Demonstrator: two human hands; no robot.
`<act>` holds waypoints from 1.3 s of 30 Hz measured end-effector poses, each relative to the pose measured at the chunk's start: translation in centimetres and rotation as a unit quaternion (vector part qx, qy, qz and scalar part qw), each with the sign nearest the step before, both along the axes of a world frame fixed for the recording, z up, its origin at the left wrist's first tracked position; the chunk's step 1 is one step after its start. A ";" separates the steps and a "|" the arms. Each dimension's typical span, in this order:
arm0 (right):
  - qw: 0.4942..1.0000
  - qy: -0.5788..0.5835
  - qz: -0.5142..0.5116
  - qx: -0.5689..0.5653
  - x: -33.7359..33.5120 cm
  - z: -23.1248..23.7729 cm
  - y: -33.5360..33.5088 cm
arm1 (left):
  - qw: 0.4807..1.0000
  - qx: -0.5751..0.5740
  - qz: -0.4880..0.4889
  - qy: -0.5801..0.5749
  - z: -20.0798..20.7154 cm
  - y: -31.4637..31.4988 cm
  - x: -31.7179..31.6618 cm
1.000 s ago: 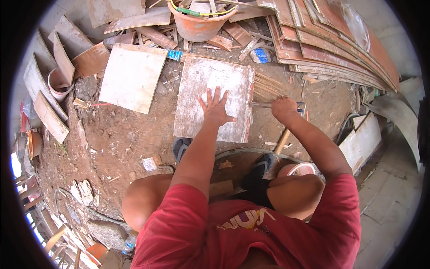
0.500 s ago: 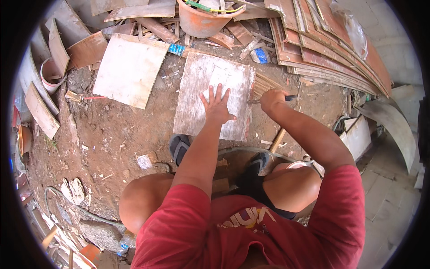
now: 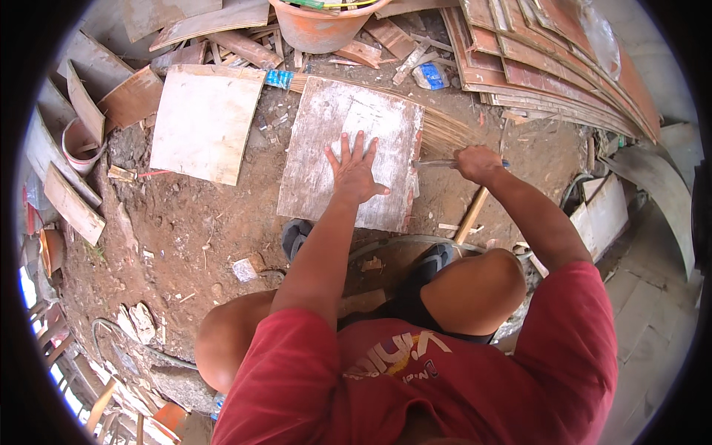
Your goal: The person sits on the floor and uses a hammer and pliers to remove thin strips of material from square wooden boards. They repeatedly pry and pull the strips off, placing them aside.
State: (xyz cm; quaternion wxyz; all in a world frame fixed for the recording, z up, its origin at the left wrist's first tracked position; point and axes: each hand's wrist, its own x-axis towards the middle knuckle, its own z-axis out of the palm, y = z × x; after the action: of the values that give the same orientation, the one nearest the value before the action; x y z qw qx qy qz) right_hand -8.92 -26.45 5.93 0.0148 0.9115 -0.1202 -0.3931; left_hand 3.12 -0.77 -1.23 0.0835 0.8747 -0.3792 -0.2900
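A weathered, whitish plywood board lies in front of me, worn and chipped along its right edge. Across its middle my left hand is laid flat with fingers spread. To the right of the board, my right hand is closed around the handle of a slim metal-shafted tool. The shaft's tip meets the board's right edge; its exact kind I cannot make out. Beneath the board runs a stick broom, bound with blue tape, its bristles fanning out at the right.
A paler plywood piece lies left of the board. Stacked plywood sheets fill the far right, and an orange bucket stands at the back. A wooden stick lies near my right foot. Scrap panels lean at the left.
My right hand has shifted right, away from the board, and more of the tool's shaft shows. The left hand keeps its place on the board. The whole view has tilted slightly.
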 end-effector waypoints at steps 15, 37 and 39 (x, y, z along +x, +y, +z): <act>0.825 -0.257 -0.341 0.371 -11.0 -14.6 0.9 | 0.998 0.058 -0.019 -0.018 0.7 -0.8 -0.3; 0.588 -0.129 -0.775 0.191 -49.4 2.9 12.3 | 0.989 0.100 -0.075 -0.082 -0.1 0.0 -2.8; 0.585 -0.093 -0.794 0.138 -49.7 2.4 12.2 | 0.987 0.102 -0.082 -0.092 -0.1 1.3 -4.4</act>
State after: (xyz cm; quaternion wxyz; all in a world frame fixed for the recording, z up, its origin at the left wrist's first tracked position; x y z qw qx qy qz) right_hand -58.57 -14.26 8.32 -0.4403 0.4768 -0.7407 -0.1734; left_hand -1.24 0.54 -1.29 -0.0652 0.8675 -0.4246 -0.2510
